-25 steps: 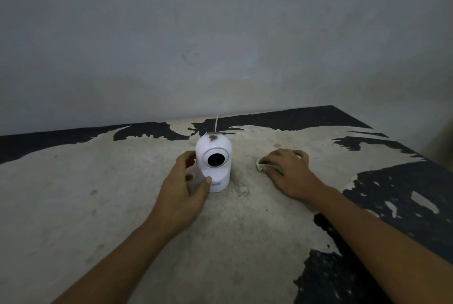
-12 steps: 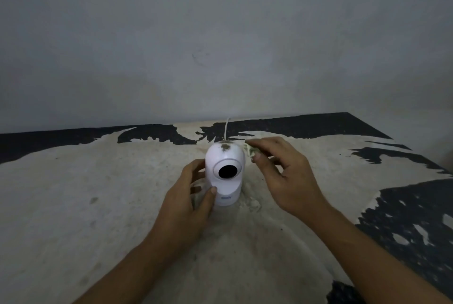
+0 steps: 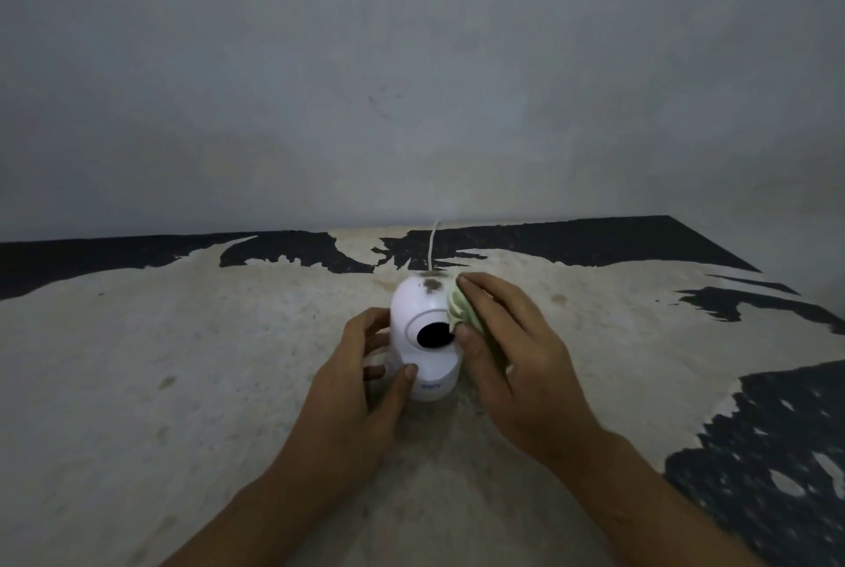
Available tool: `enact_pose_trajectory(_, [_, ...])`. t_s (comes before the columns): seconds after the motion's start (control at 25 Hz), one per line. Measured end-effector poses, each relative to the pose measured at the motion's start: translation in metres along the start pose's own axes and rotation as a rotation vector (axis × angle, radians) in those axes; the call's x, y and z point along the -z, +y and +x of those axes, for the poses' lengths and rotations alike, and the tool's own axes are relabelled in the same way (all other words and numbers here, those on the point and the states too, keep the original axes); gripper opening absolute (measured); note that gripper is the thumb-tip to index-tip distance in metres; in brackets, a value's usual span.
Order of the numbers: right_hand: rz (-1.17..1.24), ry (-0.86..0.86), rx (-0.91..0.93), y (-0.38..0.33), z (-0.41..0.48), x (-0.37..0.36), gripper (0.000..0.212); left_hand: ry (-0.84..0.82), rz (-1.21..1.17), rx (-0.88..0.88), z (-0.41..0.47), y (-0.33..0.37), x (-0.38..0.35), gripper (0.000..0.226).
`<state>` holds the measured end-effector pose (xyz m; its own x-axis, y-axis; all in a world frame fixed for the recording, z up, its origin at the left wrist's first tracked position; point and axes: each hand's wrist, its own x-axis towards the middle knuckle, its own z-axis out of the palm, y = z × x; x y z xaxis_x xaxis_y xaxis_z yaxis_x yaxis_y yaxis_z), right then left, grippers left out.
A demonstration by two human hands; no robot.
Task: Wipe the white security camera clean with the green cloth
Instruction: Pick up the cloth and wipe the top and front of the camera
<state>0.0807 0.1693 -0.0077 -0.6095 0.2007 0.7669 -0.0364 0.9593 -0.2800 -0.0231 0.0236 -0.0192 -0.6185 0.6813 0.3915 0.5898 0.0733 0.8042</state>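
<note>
Against the camera (image 3: 418,315), right hand (image 3: 512,351) presses cloth (image 3: 459,310); left hand (image 3: 361,388) cups base

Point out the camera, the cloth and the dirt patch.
camera (image 3: 418,305): head view, white dome left of the lens.
cloth (image 3: 458,308): head view, green fold against the dome.
dirt patch (image 3: 431,284): head view, dark smear on top.

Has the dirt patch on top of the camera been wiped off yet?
No, a dark smudge still sits on the crown of the white security camera, while the green cloth in the right hand presses against its side.
</note>
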Motion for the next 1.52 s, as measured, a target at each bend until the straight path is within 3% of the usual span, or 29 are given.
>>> enact_pose_trajectory(0.16, [-0.131,-0.021,0.152,0.002,-0.004,0.002,0.038,-0.010,-0.016,0.010,0.000,0.000,0.000,0.046])
enact_pose_trajectory(0.32, [-0.099,0.040,0.102,0.003,-0.002,0.003,0.035,-0.016,-0.016,-0.009,0.000,-0.002,0.000,0.046])
enact_pose_trajectory(0.52, [-0.197,-0.031,0.220,0.001,-0.003,0.003,0.035,-0.017,-0.021,-0.005,0.000,0.000,0.000,0.047])
enact_pose_trajectory(0.68, [-0.212,0.031,0.108,0.004,-0.001,0.003,0.045,-0.013,-0.009,-0.006,0.000,-0.001,0.000,0.051])
enact_pose_trajectory(0.84, [-0.281,-0.050,0.231,-0.005,-0.003,0.003,0.036,-0.009,0.001,0.013,0.001,0.000,-0.001,0.050])
enact_pose_trajectory(1.04, [-0.255,0.019,0.088,0.003,-0.001,0.006,0.048,-0.018,-0.006,0.014,0.000,0.000,0.000,0.047])
enact_pose_trajectory(1.28, [-0.329,-0.039,0.260,-0.013,-0.002,0.001,0.036,-0.012,-0.010,0.074,0.002,0.002,-0.002,0.053])
enact_pose_trajectory(1.52, [-0.387,0.024,0.125,0.000,0.000,0.006,0.043,-0.007,-0.020,0.061,0.002,0.000,-0.001,0.052])
